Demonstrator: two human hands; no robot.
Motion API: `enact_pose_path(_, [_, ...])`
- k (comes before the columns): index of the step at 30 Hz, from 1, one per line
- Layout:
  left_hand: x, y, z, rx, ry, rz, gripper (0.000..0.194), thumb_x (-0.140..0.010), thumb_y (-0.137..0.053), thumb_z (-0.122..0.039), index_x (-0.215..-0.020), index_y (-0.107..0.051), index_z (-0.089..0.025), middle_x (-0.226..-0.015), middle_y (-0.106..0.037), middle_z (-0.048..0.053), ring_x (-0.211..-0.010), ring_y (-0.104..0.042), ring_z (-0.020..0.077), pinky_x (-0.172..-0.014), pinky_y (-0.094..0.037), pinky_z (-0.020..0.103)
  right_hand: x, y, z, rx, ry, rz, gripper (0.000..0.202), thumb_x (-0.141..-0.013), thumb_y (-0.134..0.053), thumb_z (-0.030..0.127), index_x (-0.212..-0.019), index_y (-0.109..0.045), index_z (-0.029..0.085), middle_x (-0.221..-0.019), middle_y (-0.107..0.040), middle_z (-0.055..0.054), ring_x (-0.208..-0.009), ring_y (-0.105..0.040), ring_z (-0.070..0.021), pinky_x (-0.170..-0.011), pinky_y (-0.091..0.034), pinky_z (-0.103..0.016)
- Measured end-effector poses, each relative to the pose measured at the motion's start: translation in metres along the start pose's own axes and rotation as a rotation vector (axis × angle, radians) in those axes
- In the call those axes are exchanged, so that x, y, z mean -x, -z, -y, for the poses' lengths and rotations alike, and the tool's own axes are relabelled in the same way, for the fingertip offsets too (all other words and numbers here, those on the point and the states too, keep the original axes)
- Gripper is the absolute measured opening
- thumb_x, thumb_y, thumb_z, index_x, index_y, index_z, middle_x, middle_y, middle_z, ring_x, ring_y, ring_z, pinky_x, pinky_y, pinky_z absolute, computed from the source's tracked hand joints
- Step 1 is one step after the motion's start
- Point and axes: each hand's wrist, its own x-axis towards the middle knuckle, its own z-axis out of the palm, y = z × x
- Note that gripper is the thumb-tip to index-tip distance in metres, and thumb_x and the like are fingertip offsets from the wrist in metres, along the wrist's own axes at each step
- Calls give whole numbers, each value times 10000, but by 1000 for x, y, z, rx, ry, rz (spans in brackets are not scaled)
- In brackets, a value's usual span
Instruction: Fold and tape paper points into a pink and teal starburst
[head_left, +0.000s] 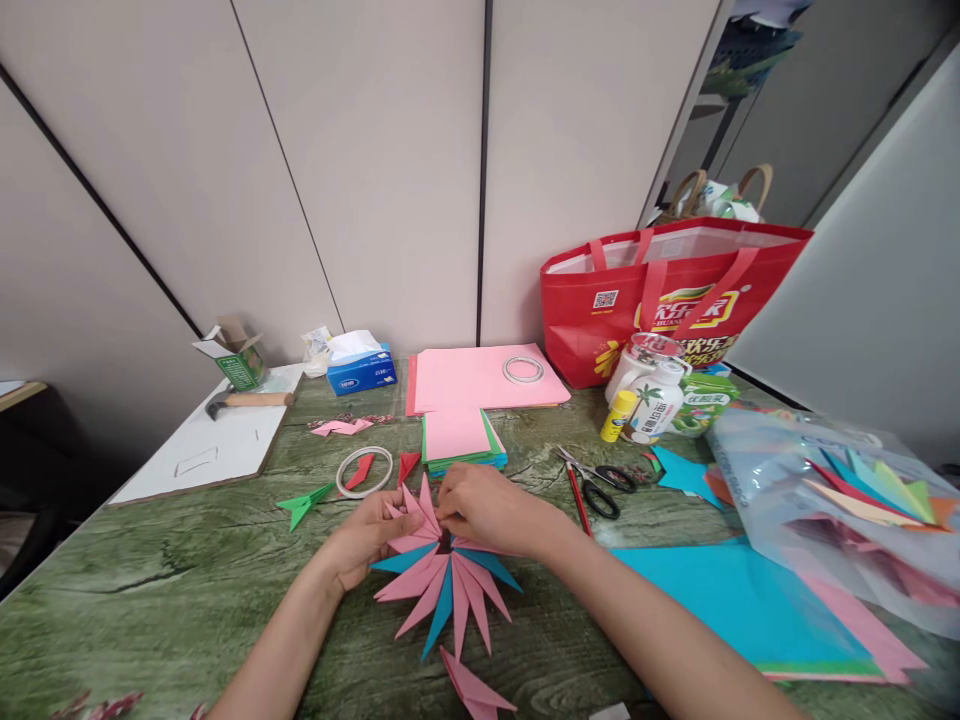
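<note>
A ring-shaped paper star (429, 587), made of folded pink and blue points, lies at the table's front middle. My left hand (361, 540) pinches its pink points at the upper left, thumb on top. My right hand (487, 505) is closed at the star's upper edge, close to the centre hole; its fingertips are partly hidden behind the hand. A loose folded pink piece (474, 690) rests just below the star. Beyond my hands stands a stack of small paper sheets (457, 433), pink on top with green and blue beneath.
Left are a tape roll (364, 472), a green folded piece (304, 505), a hammer (251, 399) on a white board (225, 455) and a tissue box (361, 372). Right are scissors (600, 482), a glue stick (619, 416), blue sheets (720, 600), a plastic bag (780, 500) and a red bag (577, 320).
</note>
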Motion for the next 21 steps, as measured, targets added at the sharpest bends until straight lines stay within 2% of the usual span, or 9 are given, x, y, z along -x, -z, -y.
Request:
enact_pose_path(6, [1, -2, -3, -17, 9, -38, 329, -562, -727, -365, -752, -601, -128, -573, -578, -6, -424, -459, 57, -377, -296, 145, -1, -6, -4, -14, 11, -35, 215, -758, -463, 103, -603, -611, 103, -666, -603, -78, -669, -494, -135, -579, -290, -222])
enact_pose_path(11, [3, -3, -6, -7, 24, 1, 331, -582, -714, -364, -791, -603, -133, -584, -576, -5, -417, -446, 55, -376, -305, 150, -2, -5, -6, -56, 11, -63, 203, -759, -481, 102, -613, -622, 111, -646, -607, -64, -636, -489, -122, -566, -274, -216])
enact_pose_path(16, [3, -3, -7, -10, 23, -14, 335, -569, -721, -370, -767, -602, -127, -563, -569, -6, -423, -453, 64, -386, -291, 154, -2, -3, -5, -95, -24, -60, 184, -751, -514, 119, -622, -646, 120, -624, -613, -53, -605, -488, -115, -545, -265, -212])
enact_pose_path(21, [2, -2, -6, -5, 21, -15, 331, -573, -718, -372, -773, -600, -135, -602, -599, 10, -462, -491, 87, -428, -329, 173, -4, -6, -5, -129, -62, -78, 160, -735, -561, 155, -614, -662, 127, -614, -631, -44, -565, -489, -104, -528, -268, -203])
